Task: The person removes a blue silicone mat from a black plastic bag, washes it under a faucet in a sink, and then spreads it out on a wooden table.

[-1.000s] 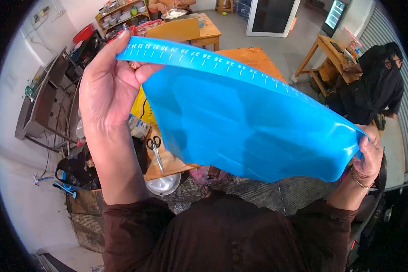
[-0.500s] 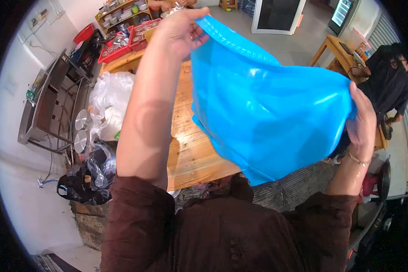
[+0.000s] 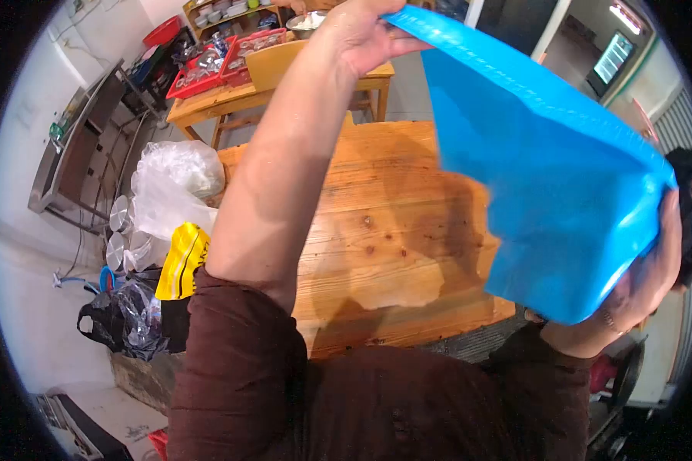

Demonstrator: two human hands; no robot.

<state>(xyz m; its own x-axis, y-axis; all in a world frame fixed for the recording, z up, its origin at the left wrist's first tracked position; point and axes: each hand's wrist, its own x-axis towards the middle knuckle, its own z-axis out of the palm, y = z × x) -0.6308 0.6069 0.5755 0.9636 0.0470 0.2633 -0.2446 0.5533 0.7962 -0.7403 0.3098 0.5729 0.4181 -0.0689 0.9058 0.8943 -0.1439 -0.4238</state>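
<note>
Now holding the blue sheet (image 3: 550,177) in air between left hand (image 3: 365,40), pinching one corner, and right hand (image 3: 647,269), grasping the opposite end, with upper border (image 3: 507,71) straighter than before, so more opened out for handling.

Dark brown shirt, bracelet on right wrist

Plain dark brown shirt (image 3: 400,411), creased matte cloth. Left sleeve (image 3: 242,338) loose, wrinkled, ending around elbow; right sleeve (image 3: 538,352) same colour, also short of the wrist. Thin gold-toned chain bracelet (image 3: 610,321). Left hand (image 3: 365,38), right hand (image 3: 657,261) ungloved. Small marks on shirt front too dim to identify.
</note>
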